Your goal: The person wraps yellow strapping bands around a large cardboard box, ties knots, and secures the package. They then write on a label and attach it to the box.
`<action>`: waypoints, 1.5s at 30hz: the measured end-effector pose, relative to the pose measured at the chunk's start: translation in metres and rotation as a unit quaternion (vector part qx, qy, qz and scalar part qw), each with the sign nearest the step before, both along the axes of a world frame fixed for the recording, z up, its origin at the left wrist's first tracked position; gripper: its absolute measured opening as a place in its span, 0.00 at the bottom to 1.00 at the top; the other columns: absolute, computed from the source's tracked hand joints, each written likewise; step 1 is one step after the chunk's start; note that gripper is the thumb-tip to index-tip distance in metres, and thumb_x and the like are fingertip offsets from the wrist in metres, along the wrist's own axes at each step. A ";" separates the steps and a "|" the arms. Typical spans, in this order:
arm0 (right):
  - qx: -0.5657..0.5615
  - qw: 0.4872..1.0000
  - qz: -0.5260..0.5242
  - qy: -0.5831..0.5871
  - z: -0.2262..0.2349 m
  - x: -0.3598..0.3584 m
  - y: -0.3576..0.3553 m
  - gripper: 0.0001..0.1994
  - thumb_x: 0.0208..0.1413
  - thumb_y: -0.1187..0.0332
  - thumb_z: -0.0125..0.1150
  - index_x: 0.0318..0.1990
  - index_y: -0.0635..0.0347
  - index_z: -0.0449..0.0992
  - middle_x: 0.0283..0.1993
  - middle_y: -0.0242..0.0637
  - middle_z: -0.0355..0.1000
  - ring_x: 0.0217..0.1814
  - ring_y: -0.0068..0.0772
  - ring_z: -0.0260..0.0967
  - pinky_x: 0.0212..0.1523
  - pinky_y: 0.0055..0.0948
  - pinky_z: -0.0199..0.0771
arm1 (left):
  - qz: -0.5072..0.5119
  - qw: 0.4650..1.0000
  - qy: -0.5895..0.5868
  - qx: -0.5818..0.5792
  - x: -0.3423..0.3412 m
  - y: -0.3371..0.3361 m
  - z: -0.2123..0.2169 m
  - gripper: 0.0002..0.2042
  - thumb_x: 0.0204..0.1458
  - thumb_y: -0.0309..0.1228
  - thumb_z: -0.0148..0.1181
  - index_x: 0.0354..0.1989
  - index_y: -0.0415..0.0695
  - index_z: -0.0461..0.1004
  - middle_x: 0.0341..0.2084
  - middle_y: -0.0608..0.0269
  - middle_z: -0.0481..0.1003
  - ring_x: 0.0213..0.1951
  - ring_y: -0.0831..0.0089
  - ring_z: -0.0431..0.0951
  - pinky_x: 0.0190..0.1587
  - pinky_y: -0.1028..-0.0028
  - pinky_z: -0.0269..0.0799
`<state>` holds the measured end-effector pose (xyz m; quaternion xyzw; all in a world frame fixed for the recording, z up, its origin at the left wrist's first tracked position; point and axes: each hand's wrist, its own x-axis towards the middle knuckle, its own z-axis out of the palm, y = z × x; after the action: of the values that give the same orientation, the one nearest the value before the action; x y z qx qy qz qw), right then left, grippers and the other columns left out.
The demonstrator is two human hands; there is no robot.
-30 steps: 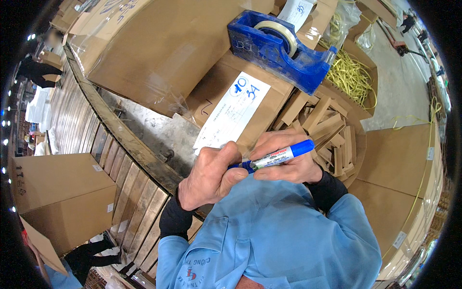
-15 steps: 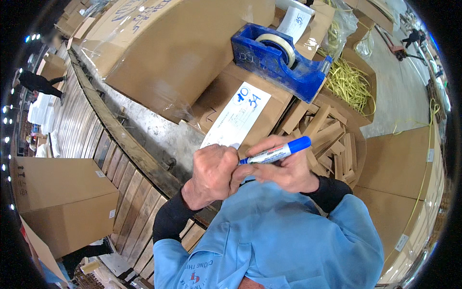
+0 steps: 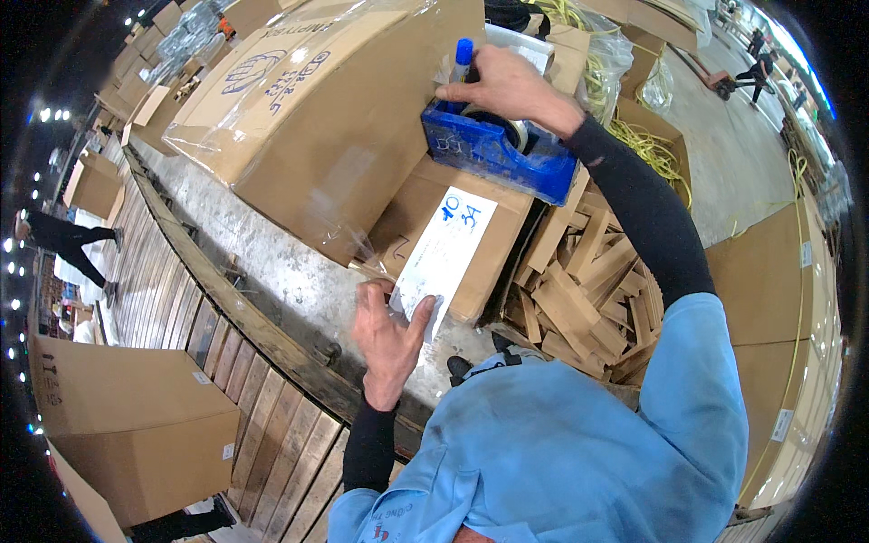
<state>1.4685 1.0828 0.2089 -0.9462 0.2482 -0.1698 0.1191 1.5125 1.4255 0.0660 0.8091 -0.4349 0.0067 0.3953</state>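
My right hand (image 3: pixel 520 86) reaches out to the blue tape dispenser (image 3: pixel 507 154), which stands on a small cardboard box (image 3: pixel 493 244). Its thumb and fingers are closed around a blue-capped marker (image 3: pixel 463 56), held upright at the dispenser's left end. A roll of tape sits in the dispenser, partly hidden by this hand. Nearer to me, my left hand (image 3: pixel 391 339) grips the lower end of a white paper sheet (image 3: pixel 434 258), thumb on top, fingers at its left edge. Blue handwritten marks show on the sheet's far part, over the small box.
A large taped carton (image 3: pixel 335 154) stands at the far left of the dispenser. Cardboard strips (image 3: pixel 588 290) fill a bin at the right, with yellow strapping (image 3: pixel 647 149) beyond. A slatted conveyor (image 3: pixel 262 398) carries another carton (image 3: pixel 136 425). People stand in the distance.
My hands have parted. The right one has carried the marker, now upright, forward to the tape dispenser. My left hand has opened from a fist and taken the paper's near end.
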 end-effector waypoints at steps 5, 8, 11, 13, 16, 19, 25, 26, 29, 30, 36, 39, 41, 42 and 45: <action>-0.031 0.997 0.040 -0.055 0.002 0.002 0.008 0.30 0.52 0.41 0.68 0.45 0.63 0.81 0.29 0.50 0.77 0.34 0.51 0.78 0.38 0.44 0.77 | -0.055 0.976 0.185 -0.099 0.001 -0.001 -0.003 0.19 0.54 0.35 0.71 0.39 0.35 0.68 0.29 0.53 0.77 0.33 0.67 0.77 0.36 0.68 0.73; -0.046 0.972 0.044 -0.224 0.014 -0.040 0.029 0.29 0.55 0.46 0.67 0.51 0.65 0.79 0.30 0.43 0.77 0.33 0.37 0.77 0.37 0.34 0.76 | -0.059 0.948 0.266 -0.167 0.003 0.002 -0.006 0.14 0.55 0.28 0.70 0.38 0.35 0.69 0.29 0.56 0.78 0.34 0.76 0.76 0.36 0.72 0.72; 0.136 0.940 0.051 -0.310 0.005 -0.113 0.081 0.22 0.59 0.55 0.66 0.51 0.67 0.79 0.31 0.35 0.77 0.33 0.23 0.74 0.35 0.26 0.73 | -0.063 0.949 0.247 -0.184 0.006 0.008 -0.007 0.12 0.55 0.26 0.70 0.36 0.36 0.70 0.30 0.57 0.79 0.34 0.79 0.75 0.36 0.74 0.70; 0.401 0.870 0.035 -0.285 -0.023 -0.143 0.125 0.13 0.62 0.61 0.64 0.45 0.61 0.82 0.32 0.31 0.79 0.31 0.18 0.73 0.34 0.21 0.74 | -0.075 0.943 0.247 -0.208 0.005 0.012 -0.004 0.13 0.54 0.24 0.70 0.33 0.37 0.67 0.28 0.57 0.78 0.32 0.80 0.74 0.34 0.75 0.69; 0.604 0.792 0.031 -0.082 -0.083 -0.151 0.174 0.17 0.65 0.56 0.60 0.49 0.60 0.81 0.34 0.29 0.79 0.30 0.16 0.72 0.30 0.20 0.74 | -0.126 0.943 0.215 -0.221 -0.007 0.013 0.008 0.16 0.53 0.22 0.70 0.30 0.38 0.63 0.27 0.54 0.77 0.29 0.78 0.75 0.32 0.74 0.70; 0.764 0.632 0.080 -0.099 -0.123 -0.157 0.204 0.26 0.69 0.49 0.51 0.57 0.66 0.75 0.42 0.37 0.77 0.35 0.21 0.71 0.33 0.24 0.75 | -0.209 0.930 0.192 -0.232 -0.025 0.004 0.020 0.19 0.50 0.22 0.71 0.30 0.38 0.60 0.27 0.48 0.78 0.30 0.68 0.80 0.31 0.71 0.73; 0.786 0.545 0.049 -0.288 -0.139 -0.187 0.165 0.18 0.69 0.58 0.55 0.52 0.65 0.77 0.38 0.31 0.78 0.32 0.19 0.72 0.31 0.22 0.73 | -0.283 0.927 0.184 -0.164 -0.080 -0.024 0.022 0.16 0.46 0.23 0.74 0.38 0.33 0.72 0.26 0.48 0.79 0.27 0.62 0.81 0.29 0.69 0.73; 0.790 0.543 0.037 -0.283 -0.139 -0.193 0.156 0.17 0.68 0.59 0.56 0.52 0.65 0.77 0.38 0.31 0.78 0.32 0.19 0.72 0.30 0.22 0.72 | -0.250 0.944 0.158 -0.147 -0.087 -0.026 0.021 0.16 0.46 0.24 0.75 0.38 0.33 0.73 0.26 0.48 0.79 0.27 0.62 0.81 0.29 0.69 0.73; 0.789 0.524 -0.010 -0.321 -0.145 -0.217 0.138 0.14 0.66 0.62 0.60 0.49 0.64 0.79 0.36 0.30 0.78 0.31 0.18 0.72 0.27 0.20 0.71 | -0.186 0.969 0.104 -0.125 -0.105 -0.040 0.012 0.18 0.45 0.26 0.76 0.41 0.31 0.77 0.28 0.51 0.80 0.29 0.60 0.81 0.31 0.70 0.73; 0.785 0.550 -0.016 -0.285 -0.150 -0.218 0.128 0.15 0.65 0.60 0.62 0.49 0.63 0.79 0.36 0.29 0.77 0.30 0.17 0.71 0.27 0.19 0.70 | -0.141 0.985 0.069 -0.078 -0.109 -0.044 0.010 0.19 0.45 0.26 0.76 0.42 0.30 0.76 0.30 0.51 0.80 0.34 0.63 0.81 0.35 0.69 0.74; 0.784 0.525 0.036 -0.330 -0.164 -0.227 0.121 0.13 0.63 0.59 0.64 0.39 0.62 0.83 0.25 0.24 0.74 0.23 0.14 0.65 0.23 0.18 0.65 | -0.152 0.931 0.304 -0.135 -0.126 -0.065 -0.003 0.21 0.50 0.21 0.72 0.50 0.30 0.69 0.35 0.59 0.73 0.40 0.70 0.76 0.45 0.70 0.74; 0.746 0.563 0.015 -0.356 -0.164 -0.235 0.115 0.14 0.63 0.58 0.65 0.35 0.61 0.83 0.23 0.25 0.73 0.20 0.13 0.65 0.21 0.18 0.65 | -0.099 0.961 0.251 -0.064 -0.132 -0.074 -0.003 0.20 0.50 0.21 0.72 0.48 0.31 0.70 0.33 0.61 0.71 0.40 0.70 0.76 0.46 0.70 0.74; 0.731 0.586 -0.036 -0.348 -0.166 -0.243 0.104 0.15 0.62 0.57 0.65 0.32 0.60 0.82 0.23 0.26 0.74 0.20 0.14 0.67 0.21 0.19 0.68 | -0.136 0.976 0.165 -0.041 -0.129 -0.083 0.003 0.17 0.53 0.22 0.70 0.47 0.32 0.70 0.33 0.62 0.72 0.40 0.71 0.75 0.46 0.71 0.73; 0.719 0.594 -0.055 -0.355 -0.168 -0.246 0.096 0.15 0.62 0.56 0.65 0.31 0.60 0.81 0.23 0.27 0.74 0.21 0.15 0.68 0.21 0.19 0.70 | -0.139 0.983 0.119 -0.023 -0.126 -0.087 0.008 0.16 0.54 0.23 0.69 0.47 0.32 0.70 0.34 0.62 0.72 0.40 0.71 0.75 0.46 0.72 0.72; 0.700 0.581 -0.070 -0.409 -0.170 -0.247 0.074 0.12 0.64 0.61 0.63 0.39 0.61 0.81 0.27 0.27 0.76 0.21 0.15 0.67 0.20 0.19 0.68 | -0.136 0.968 0.194 -0.086 -0.109 -0.102 0.031 0.10 0.59 0.26 0.63 0.46 0.35 0.72 0.35 0.62 0.75 0.38 0.74 0.75 0.43 0.75 0.72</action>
<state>1.2214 1.1566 0.0386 -0.3801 0.2802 -0.3206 0.8211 1.4038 1.3240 0.0965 0.6911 -0.4536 -0.1663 0.5375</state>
